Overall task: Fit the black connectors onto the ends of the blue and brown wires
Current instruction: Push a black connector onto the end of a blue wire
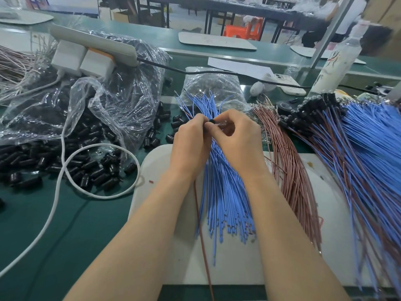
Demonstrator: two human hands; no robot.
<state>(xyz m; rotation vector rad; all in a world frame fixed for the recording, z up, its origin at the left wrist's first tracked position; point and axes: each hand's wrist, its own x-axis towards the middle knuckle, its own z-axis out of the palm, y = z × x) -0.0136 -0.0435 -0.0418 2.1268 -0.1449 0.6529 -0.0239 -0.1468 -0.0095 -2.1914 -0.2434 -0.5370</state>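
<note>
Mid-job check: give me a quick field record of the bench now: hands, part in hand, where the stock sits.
left hand: pinches the black connector
right hand: pinches the same connector from its other side
blue wires: loose bundle on the white mat, under both hands
brown wires: bundle beside the blue, to their right
spare connectors: heap on the green table, left
finished wires: capped pile, far right

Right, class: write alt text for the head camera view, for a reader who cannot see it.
The left hand and right hand pinch one black connector above a bundle of blue wires. To their left lie loose black connectors, to their right brown wires.
</note>
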